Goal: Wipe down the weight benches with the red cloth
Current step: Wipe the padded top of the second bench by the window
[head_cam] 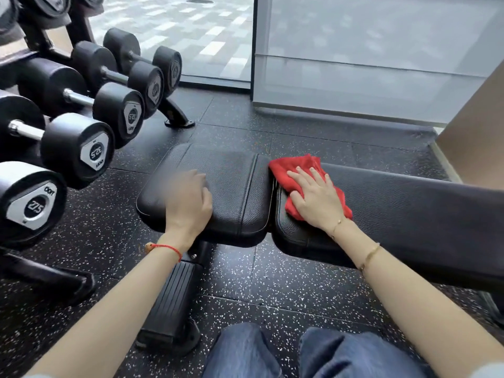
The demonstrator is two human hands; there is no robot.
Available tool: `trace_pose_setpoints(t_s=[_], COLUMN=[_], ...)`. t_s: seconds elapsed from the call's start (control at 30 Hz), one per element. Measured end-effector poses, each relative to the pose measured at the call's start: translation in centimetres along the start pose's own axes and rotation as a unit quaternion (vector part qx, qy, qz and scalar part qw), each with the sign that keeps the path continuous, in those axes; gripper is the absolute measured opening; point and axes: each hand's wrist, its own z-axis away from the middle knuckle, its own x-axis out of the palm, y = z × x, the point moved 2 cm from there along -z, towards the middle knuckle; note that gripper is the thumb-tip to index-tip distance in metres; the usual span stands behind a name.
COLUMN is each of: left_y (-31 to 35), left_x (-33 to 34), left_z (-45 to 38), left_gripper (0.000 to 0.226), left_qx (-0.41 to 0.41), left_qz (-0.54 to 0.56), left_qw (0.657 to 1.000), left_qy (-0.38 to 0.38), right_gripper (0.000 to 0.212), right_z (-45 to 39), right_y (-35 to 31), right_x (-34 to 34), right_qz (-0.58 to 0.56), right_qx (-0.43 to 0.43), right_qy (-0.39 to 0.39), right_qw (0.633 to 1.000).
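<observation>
A black padded weight bench lies across the view, with a short seat pad [234, 186] on the left and a long back pad [409, 211] on the right. A red cloth [289, 167] is spread over the left end of the back pad, beside the gap between the pads. My right hand [316, 197] presses flat on the cloth, fingers spread. My left hand [188, 197] rests on the near left part of the seat pad, fingers curled and blurred, with nothing in it.
A dumbbell rack [81, 110] with several black dumbbells stands close on the left. The bench's black base foot [171, 304] sits on the speckled rubber floor below the seat. A glass wall [354, 64] runs behind. My knees in jeans [272, 353] are at the bottom.
</observation>
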Motion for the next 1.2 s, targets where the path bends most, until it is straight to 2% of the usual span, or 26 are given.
trace_pose_setpoints(t_s=[0.07, 0.13, 0.3, 0.4, 0.47, 0.6, 0.67, 0.83, 0.9, 1.03, 1.2], left_y=[2.1, 4.3, 7.9, 8.4, 8.4, 8.5, 8.6, 8.5, 8.5, 8.5, 8.6], left_x=[0.3, 0.8, 2.5, 3.3, 3.5, 3.6, 3.5, 3.4, 3.4, 3.4, 3.4], left_z=[0.3, 0.5, 0.7, 1.0, 1.2, 1.3, 1.4, 1.3, 1.3, 1.4, 1.7], left_gripper=[0.038, 0.039, 0.039, 0.038, 0.039, 0.042, 0.042, 0.043, 0.045, 0.046, 0.046], left_qx=[0.025, 0.05, 0.077, 0.079, 0.085, 0.084, 0.084, 0.08, 0.082, 0.082, 0.081], left_qz=[0.009, 0.032, 0.044, 0.026, 0.016, 0.009, 0.011, 0.017, 0.022, 0.025, 0.024], left_qw=[1.0, 0.998, 0.995, 0.996, 0.996, 0.996, 0.996, 0.996, 0.996, 0.996, 0.996], left_qy=[-0.009, -0.013, -0.033, -0.039, -0.035, -0.036, -0.035, -0.024, -0.022, -0.021, -0.029], right_gripper=[0.054, 0.054, 0.054, 0.059, 0.057, 0.053, 0.054, 0.054, 0.058, 0.055, 0.054], right_z=[-1.8, -2.4, 4.3, 6.4, 4.8, -1.5, -3.2, 2.4, 5.5, 6.2, 0.2], right_y=[-0.2, -0.8, -0.8, 0.8, 2.0, 3.2, 2.0, -1.7, -1.0, 2.7, 5.3], right_x=[-0.2, -0.3, -0.4, -0.6, -0.4, -0.5, -0.3, 0.0, -0.4, -1.0, -1.3], right_qz=[-0.006, -0.011, -0.039, -0.043, -0.031, -0.021, -0.027, -0.029, -0.041, -0.058, -0.042], right_qx=[0.043, 0.05, -0.072, -0.084, -0.054, 0.074, 0.088, -0.073, -0.098, -0.055, 0.092], right_qy=[-0.004, -0.011, -0.016, -0.011, -0.009, 0.001, -0.011, -0.021, -0.017, -0.008, 0.0], right_qw=[0.999, 0.999, 0.997, 0.996, 0.998, 0.997, 0.996, 0.997, 0.994, 0.997, 0.995])
